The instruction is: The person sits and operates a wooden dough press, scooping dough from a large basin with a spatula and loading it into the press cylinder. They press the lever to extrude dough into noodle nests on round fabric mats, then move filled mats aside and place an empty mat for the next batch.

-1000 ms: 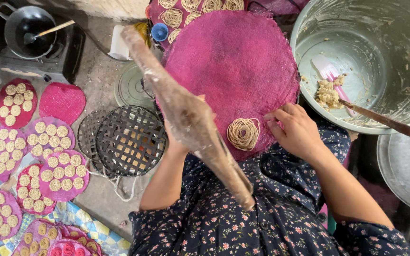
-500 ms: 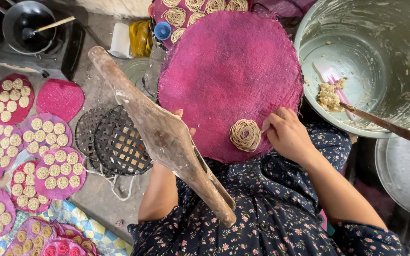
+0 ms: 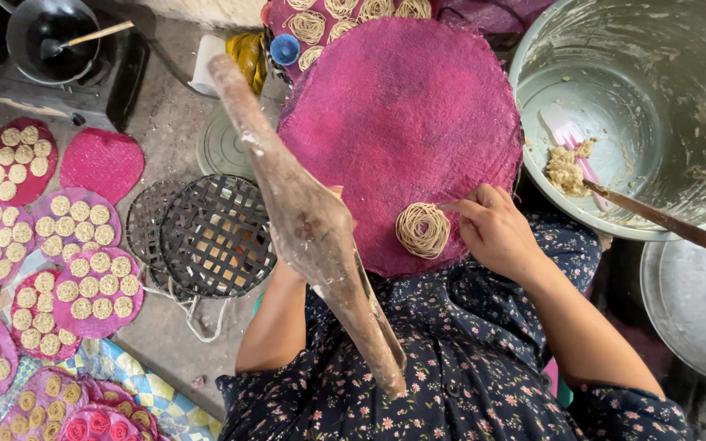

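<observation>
Noodle coil [image 3: 422,229], pale and round, lies near the lower edge of a big magenta woven mat [image 3: 402,122], and the right hand [image 3: 496,231] rests just beside it with fingertips narrowed against its right side. A long wooden press [image 3: 308,220], caked with dough, slants across the middle of the view and hides nearly all of the left hand [image 3: 330,196]; only a sliver of finger shows at the tool's edge, so whether it grips the press cannot be told, though the forearm runs up under it. More coils sit at the mat's far edge, cut off by the top of the frame. To the right a large metal basin [image 3: 655,65] holds a lump of dough [image 3: 567,166] and a wooden-handled scraper [image 3: 631,204]; its rim runs out of view. Left of the lap are dark woven trays [image 3: 214,237], and beyond them small pink mats [image 3: 96,269] filled with coils, some cropped at the frame's edge. A dark pot [image 3: 46,37] stands at top left.
</observation>
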A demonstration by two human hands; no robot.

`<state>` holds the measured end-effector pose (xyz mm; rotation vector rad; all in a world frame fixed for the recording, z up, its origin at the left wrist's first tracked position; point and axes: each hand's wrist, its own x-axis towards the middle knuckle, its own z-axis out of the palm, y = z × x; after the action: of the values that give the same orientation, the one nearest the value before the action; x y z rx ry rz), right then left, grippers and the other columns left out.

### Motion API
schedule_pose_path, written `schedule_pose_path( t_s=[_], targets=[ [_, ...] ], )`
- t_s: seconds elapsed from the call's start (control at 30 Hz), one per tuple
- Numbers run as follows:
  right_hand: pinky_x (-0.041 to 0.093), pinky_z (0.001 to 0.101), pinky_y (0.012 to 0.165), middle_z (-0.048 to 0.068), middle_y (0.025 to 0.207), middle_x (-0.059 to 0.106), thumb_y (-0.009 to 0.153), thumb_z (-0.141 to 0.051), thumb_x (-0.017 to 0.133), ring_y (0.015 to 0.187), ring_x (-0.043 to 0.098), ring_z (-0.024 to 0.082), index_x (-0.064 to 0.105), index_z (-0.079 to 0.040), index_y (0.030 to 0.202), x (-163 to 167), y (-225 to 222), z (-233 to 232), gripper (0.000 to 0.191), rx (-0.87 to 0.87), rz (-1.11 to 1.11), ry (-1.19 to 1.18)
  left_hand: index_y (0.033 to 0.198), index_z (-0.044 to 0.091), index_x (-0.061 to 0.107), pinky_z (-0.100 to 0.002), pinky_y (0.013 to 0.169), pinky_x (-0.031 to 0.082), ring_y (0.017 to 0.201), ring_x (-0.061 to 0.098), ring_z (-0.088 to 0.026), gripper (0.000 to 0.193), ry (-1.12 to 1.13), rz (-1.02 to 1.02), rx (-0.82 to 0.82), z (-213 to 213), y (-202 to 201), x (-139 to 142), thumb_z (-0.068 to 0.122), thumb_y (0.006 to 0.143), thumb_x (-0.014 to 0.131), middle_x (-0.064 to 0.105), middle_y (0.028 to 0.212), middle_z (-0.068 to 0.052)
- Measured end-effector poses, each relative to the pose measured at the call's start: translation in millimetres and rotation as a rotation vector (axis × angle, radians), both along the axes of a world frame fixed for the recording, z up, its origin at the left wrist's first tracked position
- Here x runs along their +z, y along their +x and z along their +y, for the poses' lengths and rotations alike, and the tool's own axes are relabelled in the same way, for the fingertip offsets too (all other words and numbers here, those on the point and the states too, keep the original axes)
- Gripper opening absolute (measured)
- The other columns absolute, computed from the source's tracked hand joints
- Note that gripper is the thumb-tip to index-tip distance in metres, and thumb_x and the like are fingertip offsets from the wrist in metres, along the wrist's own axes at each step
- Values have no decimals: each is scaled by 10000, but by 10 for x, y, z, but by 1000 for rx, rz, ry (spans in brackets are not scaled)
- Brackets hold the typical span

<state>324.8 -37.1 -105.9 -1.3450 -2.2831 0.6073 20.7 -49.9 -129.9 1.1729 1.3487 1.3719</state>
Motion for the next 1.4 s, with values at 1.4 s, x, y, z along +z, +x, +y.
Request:
schedule_pose_path(
  t_s=[1.4],
  targets=[
    [470,298,672,68,944,537,966,67,635,811,551,150,396,-83,1314,716,2272,-316,449,-555,1186,403,1060,69,695,-300,817,632,904,727,-159,330,325,399,-1034,1485,1614,565,202,792,835,743,1030,-75]
  ],
)
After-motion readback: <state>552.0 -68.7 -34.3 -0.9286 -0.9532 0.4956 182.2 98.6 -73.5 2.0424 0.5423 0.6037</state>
